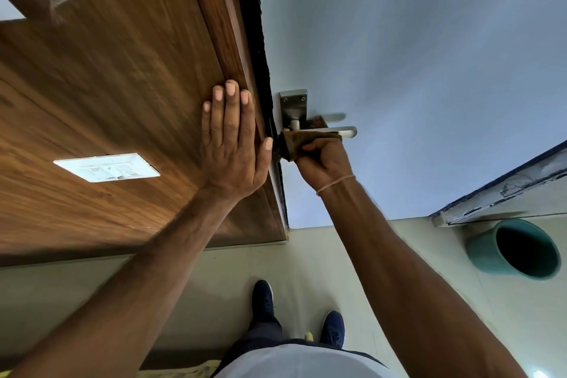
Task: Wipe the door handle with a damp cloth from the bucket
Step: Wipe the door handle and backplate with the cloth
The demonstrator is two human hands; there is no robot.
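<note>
The right hand [322, 163] is closed around a brown cloth [302, 141] wrapped on the door handle [343, 131], the left hand [234, 144] lies open and flat on the wooden frame [122, 86], so pressing too hard may push the lever down and the cloth can slip off.

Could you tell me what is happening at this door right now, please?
A person is wiping the metal door handle. The right hand grips a brown cloth wrapped around the lever, while the left hand lies flat against the wooden frame. A teal bucket stands on the floor to the right.
</note>
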